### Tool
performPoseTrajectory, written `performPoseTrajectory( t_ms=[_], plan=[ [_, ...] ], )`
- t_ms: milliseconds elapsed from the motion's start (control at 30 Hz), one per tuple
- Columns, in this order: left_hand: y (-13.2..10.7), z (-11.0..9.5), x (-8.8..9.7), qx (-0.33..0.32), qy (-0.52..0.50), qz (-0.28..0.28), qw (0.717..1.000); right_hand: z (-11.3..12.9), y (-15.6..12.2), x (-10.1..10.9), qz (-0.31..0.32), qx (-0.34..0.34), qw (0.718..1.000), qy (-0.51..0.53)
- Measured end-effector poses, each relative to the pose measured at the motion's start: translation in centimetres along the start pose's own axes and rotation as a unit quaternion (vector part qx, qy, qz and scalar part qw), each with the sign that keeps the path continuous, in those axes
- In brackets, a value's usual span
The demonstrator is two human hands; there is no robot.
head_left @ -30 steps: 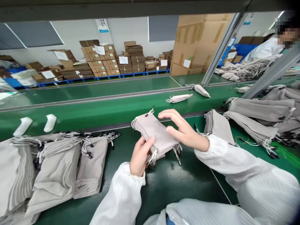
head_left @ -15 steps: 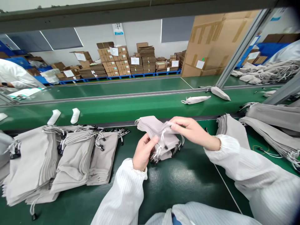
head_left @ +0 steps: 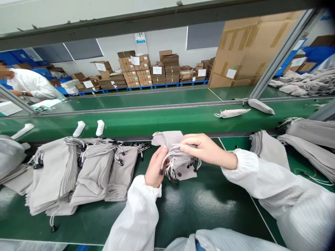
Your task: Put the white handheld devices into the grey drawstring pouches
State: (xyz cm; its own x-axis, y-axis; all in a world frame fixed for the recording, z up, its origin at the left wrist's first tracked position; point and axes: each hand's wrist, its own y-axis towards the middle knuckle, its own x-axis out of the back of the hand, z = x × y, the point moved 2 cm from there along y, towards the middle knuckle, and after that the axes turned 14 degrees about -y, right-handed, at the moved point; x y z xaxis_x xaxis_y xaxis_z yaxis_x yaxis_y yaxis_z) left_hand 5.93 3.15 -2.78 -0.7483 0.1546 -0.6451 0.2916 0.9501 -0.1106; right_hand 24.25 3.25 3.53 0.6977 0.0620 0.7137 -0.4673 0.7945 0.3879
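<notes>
Cords point(head_left: 175, 150) now looped between left hand point(head_left: 155, 166) and right hand point(head_left: 206, 150)

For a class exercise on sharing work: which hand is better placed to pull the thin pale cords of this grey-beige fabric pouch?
Probably the right hand: its fingers lie on the thin pale cords, while the left hand holds the grey-beige fabric pouch.

Left hand point(head_left: 155, 167) and right hand point(head_left: 205, 149) on a bundle of grey drawstring pouches point(head_left: 169, 138) above a green workbench point(head_left: 204, 205)
</notes>
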Motion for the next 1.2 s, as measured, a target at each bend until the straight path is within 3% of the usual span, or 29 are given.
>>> performPoseTrajectory(
  t_ms=[167,233,300,367,467,600,700,767,867,933,967,1033,1133,1200],
  plan=[
    [0.1,0.8,0.3,0.052,-0.005,0.005,0.999,-0.4,-0.3,-0.7,-0.097,0.074,0.989,-0.084],
    [0.1,1.0,0.5,0.089,-0.011,0.005,0.996,-0.1,-0.3,-0.5,-0.092,0.123,0.981,-0.118],
    [0.0,0.9,0.6,0.093,-0.008,-0.005,0.996,0.3,-0.3,-0.4,-0.041,0.145,0.981,-0.120],
    [-0.3,0.7,0.7,0.068,0.000,-0.002,0.998,0.6,-0.4,-0.3,0.021,0.116,0.989,-0.089],
    [-0.9,0.3,0.5,0.055,0.015,0.034,0.998,0.4,-0.6,-0.4,0.102,0.015,0.995,-0.006],
    [-1.3,0.2,0.5,0.050,0.029,0.070,0.996,-0.6,-0.4,-0.5,0.111,-0.075,0.988,0.072],
    [-1.1,0.2,1.0,0.032,0.048,0.053,0.997,-1.2,0.7,1.1,0.021,-0.095,0.991,0.090],
    [-0.8,-0.1,1.8,0.008,0.064,0.007,0.998,-1.3,1.8,3.5,-0.115,-0.078,0.989,0.051],
    [-0.3,-1.6,3.5,-0.086,0.079,-0.087,0.989,-0.9,3.1,7.5,-0.344,-0.011,0.936,-0.075],
    [-0.1,-3.1,4.6,-0.176,0.090,-0.147,0.969,-0.5,3.1,8.4,-0.408,0.040,0.900,-0.150],
    [0.0,-3.9,5.0,-0.220,0.100,-0.167,0.956,-0.4,2.8,8.0,-0.400,0.071,0.896,-0.181],
    [0.1,-5.6,5.6,-0.296,0.139,-0.191,0.926,-0.5,1.5,5.4,-0.319,0.146,0.903,-0.247],
    [0.1,-7.8,5.7,-0.382,0.246,-0.216,0.864,-1.8,-2.3,-0.9,-0.129,0.224,0.903,-0.344],
    [0.4,-8.8,4.8,-0.427,0.324,-0.224,0.814,-2.9,-5.0,-4.8,-0.014,0.211,0.900,-0.381]
  ],
)
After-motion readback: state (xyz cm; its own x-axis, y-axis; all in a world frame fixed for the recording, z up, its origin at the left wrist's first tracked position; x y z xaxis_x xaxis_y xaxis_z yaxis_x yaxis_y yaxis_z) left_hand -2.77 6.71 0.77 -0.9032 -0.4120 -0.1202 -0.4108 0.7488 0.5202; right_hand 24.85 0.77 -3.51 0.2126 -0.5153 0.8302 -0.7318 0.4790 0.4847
